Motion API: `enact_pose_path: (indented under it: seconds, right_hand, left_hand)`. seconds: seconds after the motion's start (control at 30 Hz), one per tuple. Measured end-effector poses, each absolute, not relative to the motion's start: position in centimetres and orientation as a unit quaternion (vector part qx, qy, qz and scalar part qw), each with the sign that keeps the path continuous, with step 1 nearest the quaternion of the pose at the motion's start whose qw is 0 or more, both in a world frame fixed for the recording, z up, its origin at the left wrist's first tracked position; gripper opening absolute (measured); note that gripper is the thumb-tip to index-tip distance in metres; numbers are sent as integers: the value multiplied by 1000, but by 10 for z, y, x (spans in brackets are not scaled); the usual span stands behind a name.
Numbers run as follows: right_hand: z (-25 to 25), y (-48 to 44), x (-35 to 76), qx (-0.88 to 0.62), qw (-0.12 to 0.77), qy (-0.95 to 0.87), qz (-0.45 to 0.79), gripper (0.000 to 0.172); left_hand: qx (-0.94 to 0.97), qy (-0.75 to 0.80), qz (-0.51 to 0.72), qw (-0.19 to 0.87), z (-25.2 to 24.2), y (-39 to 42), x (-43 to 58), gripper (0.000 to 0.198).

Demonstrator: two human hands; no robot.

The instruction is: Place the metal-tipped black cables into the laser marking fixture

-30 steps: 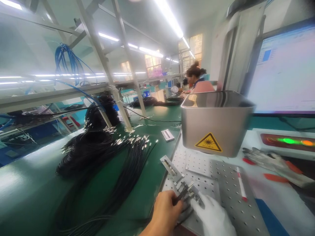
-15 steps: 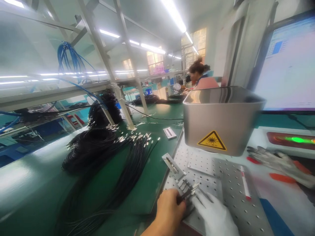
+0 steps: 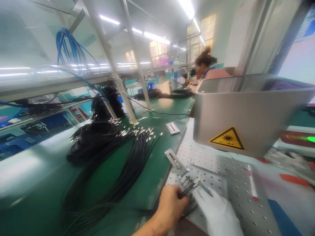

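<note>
My bare left hand pinches a few thin black cables with metal tips at the front edge of a perforated metal plate. My right hand, in a white glove, rests on the plate right beside them, fingers pointing at the small metal fixture where the tips lie. A narrow metal jig sits just beyond on the plate's corner.
A steel laser housing with a yellow warning label hangs over the plate. Several black cable bundles lie on the green bench. A red-and-white pen and gloves lie to the right. Another person works far back.
The view has shifted closer and right, so the laser housing looms larger. My hands stay at the fixture, with the cable tips nudged slightly forward.
</note>
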State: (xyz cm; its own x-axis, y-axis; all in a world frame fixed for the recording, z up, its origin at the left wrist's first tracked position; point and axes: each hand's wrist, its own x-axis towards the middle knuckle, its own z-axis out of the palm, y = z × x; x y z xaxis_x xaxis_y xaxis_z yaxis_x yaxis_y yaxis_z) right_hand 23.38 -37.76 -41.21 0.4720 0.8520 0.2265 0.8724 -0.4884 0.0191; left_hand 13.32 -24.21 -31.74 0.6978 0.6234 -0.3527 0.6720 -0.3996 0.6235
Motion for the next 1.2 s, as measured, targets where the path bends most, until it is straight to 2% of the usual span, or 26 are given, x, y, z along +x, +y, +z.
enact_pose_path:
  seconds: [0.17, 0.33, 0.47, 0.53, 0.63, 0.87, 1.03, 1.2]
  right_hand:
    - [-418, -375, 239, -835, 29, -542, -87, 60]
    - [-415, -372, 232, -859, 25, -501, -104, 61]
    - [-405, -371, 227, -863, 29, -493, -104, 63]
    - [-402, -370, 227, -870, 23, -485, -87, 64]
    - [-399, -370, 227, -874, 22, -480, -72, 67]
    - [-396, -370, 225, -872, 25, -485, -65, 70]
    - [-402, -371, 227, -872, 44, -480, -86, 63]
    - [-406, -372, 229, -865, 38, -492, -91, 65]
  left_hand:
    - [848, 371, -40, 377, -323, -237, 135, 24]
    - [820, 348, 24, 454, -324, -228, 129, 23]
    - [788, 323, 73, 519, -330, -221, 130, 11]
    - [784, 312, 74, 532, -330, -221, 130, 11]
    - [815, 316, 58, 482, -321, -225, 127, 17]
    - [909, 336, 16, 245, -305, -232, 115, 7]
    - [924, 326, -20, 198, -312, -232, 115, 10]
    - [940, 293, -52, 169, -311, -235, 116, 15]
